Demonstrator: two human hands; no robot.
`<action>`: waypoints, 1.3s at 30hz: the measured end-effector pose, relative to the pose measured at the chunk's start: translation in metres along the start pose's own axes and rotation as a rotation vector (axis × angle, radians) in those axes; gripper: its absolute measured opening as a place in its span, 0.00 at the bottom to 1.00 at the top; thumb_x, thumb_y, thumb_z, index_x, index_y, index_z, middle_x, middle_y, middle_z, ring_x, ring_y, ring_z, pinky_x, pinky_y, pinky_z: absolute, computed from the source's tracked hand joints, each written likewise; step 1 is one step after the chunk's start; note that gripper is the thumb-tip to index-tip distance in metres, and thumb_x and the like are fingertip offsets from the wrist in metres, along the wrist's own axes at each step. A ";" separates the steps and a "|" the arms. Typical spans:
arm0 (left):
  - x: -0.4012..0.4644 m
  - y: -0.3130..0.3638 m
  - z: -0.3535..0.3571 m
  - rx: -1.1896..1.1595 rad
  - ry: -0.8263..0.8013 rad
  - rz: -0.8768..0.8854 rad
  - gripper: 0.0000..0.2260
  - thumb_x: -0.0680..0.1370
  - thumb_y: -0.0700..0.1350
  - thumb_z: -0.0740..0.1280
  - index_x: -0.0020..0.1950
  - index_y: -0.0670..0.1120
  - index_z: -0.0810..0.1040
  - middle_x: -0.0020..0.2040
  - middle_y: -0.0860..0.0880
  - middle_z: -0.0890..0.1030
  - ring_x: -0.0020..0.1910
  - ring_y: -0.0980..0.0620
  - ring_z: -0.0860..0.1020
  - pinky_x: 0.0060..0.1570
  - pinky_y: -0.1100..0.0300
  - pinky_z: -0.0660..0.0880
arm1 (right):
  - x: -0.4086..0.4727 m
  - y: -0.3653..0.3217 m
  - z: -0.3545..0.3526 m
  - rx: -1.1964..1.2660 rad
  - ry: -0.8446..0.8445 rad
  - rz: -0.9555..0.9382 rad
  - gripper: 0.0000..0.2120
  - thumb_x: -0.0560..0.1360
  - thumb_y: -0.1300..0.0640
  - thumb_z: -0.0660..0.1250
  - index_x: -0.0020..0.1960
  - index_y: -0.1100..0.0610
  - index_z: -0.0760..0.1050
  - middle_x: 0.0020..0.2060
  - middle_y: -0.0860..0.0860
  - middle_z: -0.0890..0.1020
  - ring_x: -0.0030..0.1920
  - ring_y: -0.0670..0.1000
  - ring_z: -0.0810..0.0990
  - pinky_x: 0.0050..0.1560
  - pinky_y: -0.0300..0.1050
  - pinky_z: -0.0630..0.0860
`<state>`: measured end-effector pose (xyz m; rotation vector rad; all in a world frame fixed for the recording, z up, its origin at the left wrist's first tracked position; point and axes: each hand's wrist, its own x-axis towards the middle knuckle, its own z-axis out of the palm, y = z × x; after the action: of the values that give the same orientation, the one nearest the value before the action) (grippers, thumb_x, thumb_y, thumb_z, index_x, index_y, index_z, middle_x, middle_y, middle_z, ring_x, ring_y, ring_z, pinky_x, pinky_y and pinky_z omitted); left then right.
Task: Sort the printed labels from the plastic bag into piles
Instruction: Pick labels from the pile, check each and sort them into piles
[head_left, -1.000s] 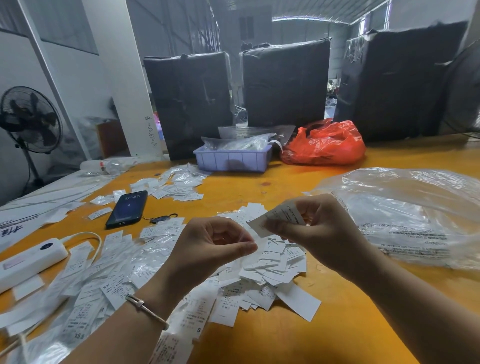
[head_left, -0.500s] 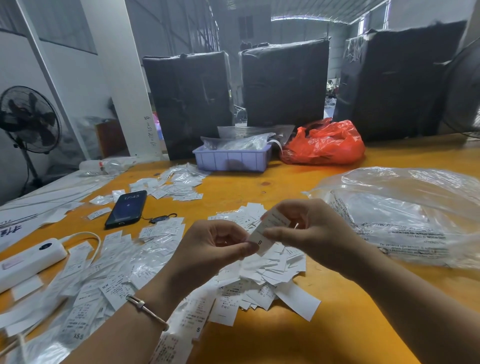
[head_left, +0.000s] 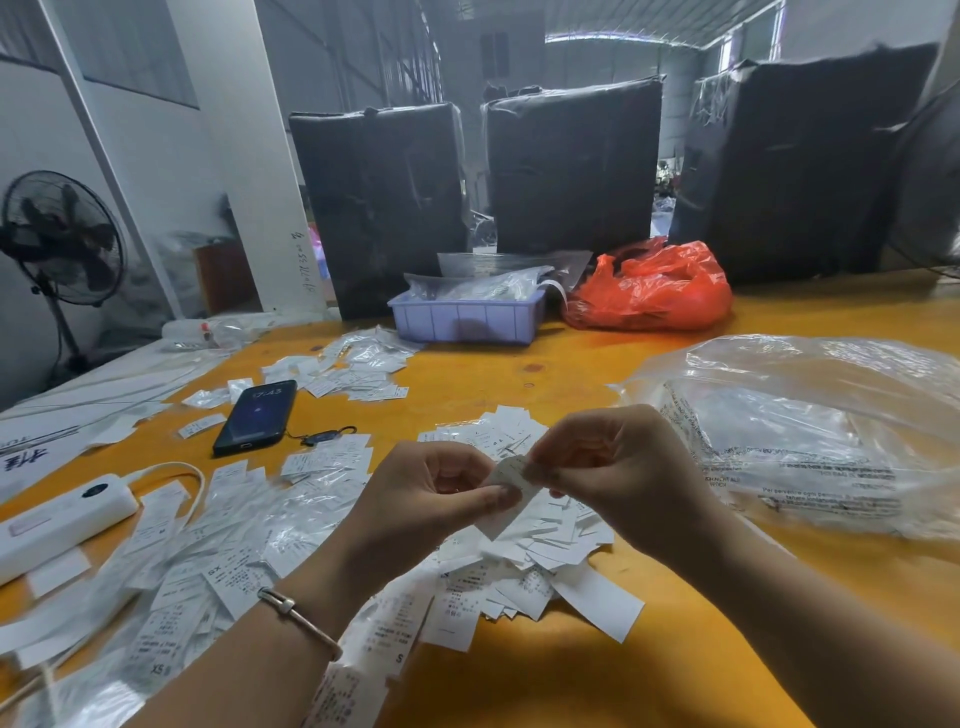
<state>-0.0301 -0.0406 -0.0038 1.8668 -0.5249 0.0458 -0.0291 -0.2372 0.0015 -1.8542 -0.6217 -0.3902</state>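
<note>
Both hands meet above the middle heap of white printed labels (head_left: 524, 551) on the yellow table (head_left: 649, 670). My left hand (head_left: 431, 499) and my right hand (head_left: 618, 478) each pinch the same small white label (head_left: 511, 475) between thumb and fingers. A big clear plastic bag (head_left: 810, 431) with printed text lies to the right of my right hand. More labels are spread in a wide pile at the left (head_left: 208, 561), and a smaller pile lies farther back (head_left: 358, 364).
A black phone (head_left: 257, 415) and a white power strip (head_left: 57, 525) lie at the left. At the back stand a lilac tray (head_left: 467, 319), a red plastic bag (head_left: 654, 288) and black-wrapped bales (head_left: 382, 202). A fan (head_left: 60, 239) stands off the table's left.
My right hand has brought the label down and left to meet my left hand. Now both hands pinch it; one second ago only the right held it.
</note>
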 end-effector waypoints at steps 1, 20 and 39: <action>0.000 0.000 0.000 0.006 0.000 -0.002 0.11 0.66 0.52 0.75 0.41 0.46 0.86 0.39 0.45 0.85 0.40 0.49 0.83 0.43 0.57 0.80 | 0.000 -0.001 0.001 -0.048 -0.004 -0.014 0.04 0.66 0.66 0.77 0.39 0.58 0.84 0.31 0.47 0.84 0.29 0.42 0.79 0.32 0.33 0.74; 0.001 -0.001 0.000 -0.014 0.023 -0.017 0.09 0.66 0.52 0.74 0.39 0.48 0.86 0.39 0.46 0.86 0.41 0.52 0.84 0.42 0.61 0.80 | -0.002 -0.008 0.000 -0.026 -0.133 0.120 0.06 0.70 0.62 0.73 0.44 0.53 0.85 0.39 0.48 0.83 0.37 0.42 0.78 0.35 0.36 0.72; 0.004 -0.003 -0.007 -0.085 -0.038 -0.131 0.09 0.67 0.47 0.76 0.40 0.42 0.85 0.35 0.43 0.83 0.32 0.52 0.79 0.31 0.64 0.75 | 0.004 0.005 -0.004 0.391 0.009 0.408 0.18 0.62 0.57 0.77 0.51 0.56 0.79 0.38 0.53 0.86 0.37 0.49 0.84 0.35 0.37 0.77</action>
<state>-0.0240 -0.0349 -0.0027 1.8175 -0.4234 -0.0975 -0.0229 -0.2418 0.0014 -1.5498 -0.2747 -0.0032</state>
